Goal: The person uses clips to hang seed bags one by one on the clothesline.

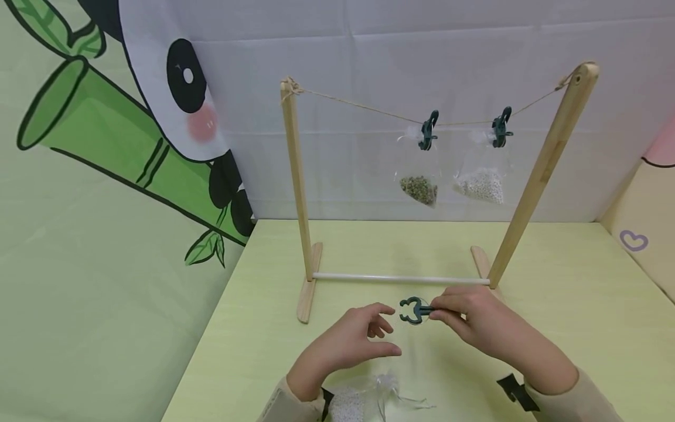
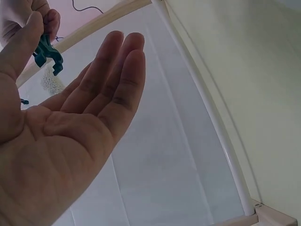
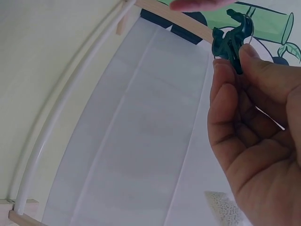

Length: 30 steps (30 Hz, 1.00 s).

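Between thumb and fingers my right hand (image 1: 477,316) pinches a dark green plastic clip (image 1: 415,310), its jaws spread and pointing left. In the right wrist view the clip (image 3: 231,40) stands up from the fingertips. My left hand (image 1: 354,339) is just left of the clip, thumb and fingers apart, with nothing held. The left wrist view shows its palm (image 2: 66,141) facing the camera. Below, by the left sleeve, lies a clear bag of white beads (image 1: 348,403), partly cut off by the frame edge, with a gathered, tied neck (image 1: 387,384).
A wooden frame has two posts (image 1: 297,181) and a white bottom rod (image 1: 401,278). From its string (image 1: 364,107) hang a bag of greenish grains (image 1: 419,190) and a bag of white beads (image 1: 482,185), each under a green clip (image 1: 429,130). Behind is a cloth backdrop (image 1: 348,170).
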Each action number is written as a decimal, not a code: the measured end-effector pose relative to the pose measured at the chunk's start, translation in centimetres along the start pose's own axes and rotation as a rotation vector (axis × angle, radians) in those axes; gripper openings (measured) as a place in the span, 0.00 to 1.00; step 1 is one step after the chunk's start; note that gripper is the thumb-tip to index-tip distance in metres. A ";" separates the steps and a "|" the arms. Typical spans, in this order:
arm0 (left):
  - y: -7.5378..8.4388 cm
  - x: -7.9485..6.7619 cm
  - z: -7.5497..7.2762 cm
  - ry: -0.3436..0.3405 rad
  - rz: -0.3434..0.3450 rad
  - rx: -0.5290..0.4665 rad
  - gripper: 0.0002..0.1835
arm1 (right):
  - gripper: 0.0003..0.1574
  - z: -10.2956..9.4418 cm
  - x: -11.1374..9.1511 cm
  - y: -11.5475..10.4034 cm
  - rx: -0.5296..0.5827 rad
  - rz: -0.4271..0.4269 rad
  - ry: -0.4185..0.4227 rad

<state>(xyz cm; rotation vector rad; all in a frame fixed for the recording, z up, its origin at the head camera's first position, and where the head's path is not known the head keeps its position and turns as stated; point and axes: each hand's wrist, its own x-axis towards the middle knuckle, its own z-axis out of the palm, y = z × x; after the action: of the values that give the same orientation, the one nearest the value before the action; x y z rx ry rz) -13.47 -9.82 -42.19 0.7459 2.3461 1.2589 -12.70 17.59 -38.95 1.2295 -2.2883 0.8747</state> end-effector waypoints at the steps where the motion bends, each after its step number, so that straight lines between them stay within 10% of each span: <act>1: -0.1 -0.1 0.0 -0.018 -0.009 0.004 0.32 | 0.10 0.0 0.0 0.0 0.004 -0.001 -0.001; 15: -1.2 -0.8 0.7 -0.215 -0.095 0.192 0.21 | 0.12 -0.1 -0.5 0.4 0.051 -0.009 -0.016; 30: -1.0 -1.3 1.8 -0.248 -0.124 0.402 0.11 | 0.14 -0.2 -0.7 0.2 0.046 0.006 -0.031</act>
<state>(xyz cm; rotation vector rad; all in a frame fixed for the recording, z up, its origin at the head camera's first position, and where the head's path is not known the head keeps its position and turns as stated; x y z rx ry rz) -11.73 -9.95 -43.92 0.8086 2.4154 0.6075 -12.46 18.23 -39.25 1.2642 -2.3093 0.9212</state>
